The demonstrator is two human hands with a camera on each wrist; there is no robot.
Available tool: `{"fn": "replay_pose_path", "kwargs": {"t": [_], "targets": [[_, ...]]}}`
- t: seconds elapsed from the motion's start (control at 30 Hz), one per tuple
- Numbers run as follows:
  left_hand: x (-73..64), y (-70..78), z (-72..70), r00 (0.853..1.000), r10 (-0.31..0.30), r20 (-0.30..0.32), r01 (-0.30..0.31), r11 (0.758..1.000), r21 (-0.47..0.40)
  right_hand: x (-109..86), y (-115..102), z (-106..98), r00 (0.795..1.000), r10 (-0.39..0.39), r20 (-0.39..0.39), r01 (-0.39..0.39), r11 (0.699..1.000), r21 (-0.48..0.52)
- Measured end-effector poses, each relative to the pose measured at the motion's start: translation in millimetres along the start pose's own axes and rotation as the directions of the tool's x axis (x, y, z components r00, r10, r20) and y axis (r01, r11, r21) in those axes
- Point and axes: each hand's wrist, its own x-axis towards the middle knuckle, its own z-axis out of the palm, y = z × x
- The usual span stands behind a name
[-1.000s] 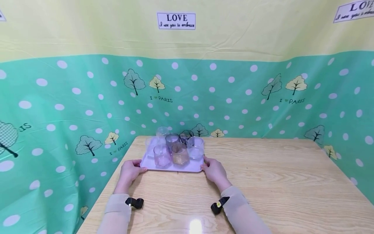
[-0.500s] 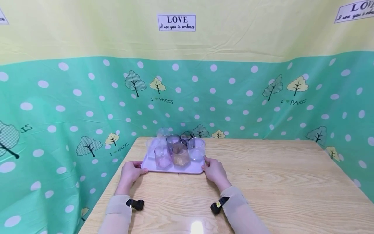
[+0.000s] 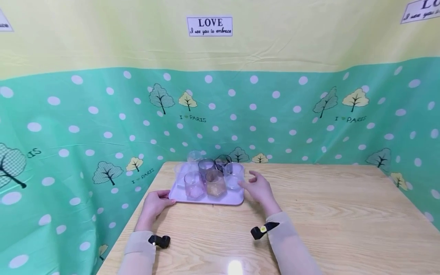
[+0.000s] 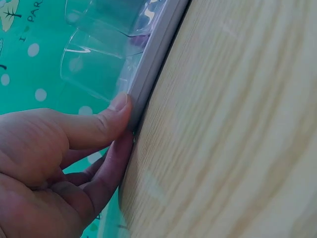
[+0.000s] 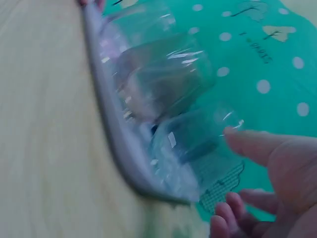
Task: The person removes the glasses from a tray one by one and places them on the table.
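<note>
A pale lilac tray (image 3: 206,201) lies on the wooden table, carrying several drinking glasses. My left hand (image 3: 154,204) pinches its near left corner, thumb (image 4: 111,116) against the rim and fingers at the edge below. Beside the near right corner is my right hand (image 3: 260,191), fingers spread, off the rim. Its thumb is at the side of a clear glass (image 3: 234,177); whether they touch I cannot tell. A pink-tinted glass (image 3: 194,186) and a brownish one (image 3: 215,185) stand along the front. Behind them are a grey glass (image 3: 207,167) and a dark one (image 3: 223,159), partly hidden.
The wooden table (image 3: 326,206) extends far to the right of the tray. A green and yellow dotted curtain (image 3: 275,126) hangs right behind the table and along its left side. Another clear glass (image 3: 194,155) stands at the tray's back left.
My right hand has let go of the tray's near right corner and moved up beside the clear glass, fingers spreading. My left hand still grips the corner, and the tray stays put.
</note>
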Motion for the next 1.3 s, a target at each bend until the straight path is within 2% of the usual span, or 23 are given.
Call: {"fn": "replay_pose_path", "kwargs": {"t": [0.17, 0.3, 0.53, 1.0, 1.3], "targets": [[0.3, 2.5, 3.6, 1.0, 0.0, 0.001, 0.0, 1.0, -0.007, 6.8, -8, 8, 0.994, -0.103, -0.044, 0.103, 0.995, 0.011], [-0.5, 4.7, 9.6, 1.0, 0.0, -0.003, 0.0, 1.0, 0.0, 11.4, -6, 18, 0.99, -0.126, -0.058, 0.126, 0.992, -0.009], [0.9, 6.7, 13.4, 1.0, 0.007, -0.003, -0.007, 1.0, -0.009, 17.5, -5, 24, 0.987, -0.137, -0.082, 0.138, 0.99, 0.006], [-1.8, 3.9, 6.3, 0.999, -0.044, -0.018, 0.044, 0.999, 0.003, 28.1, 3, 40, 0.986, -0.15, -0.07, 0.153, 0.988, 0.033], [-3.0, 2.2, 2.1, 0.999, -0.033, -0.027, 0.032, 0.999, -0.01, 28.9, 3, 43, 0.986, -0.157, -0.064, 0.159, 0.987, 0.033]]}}
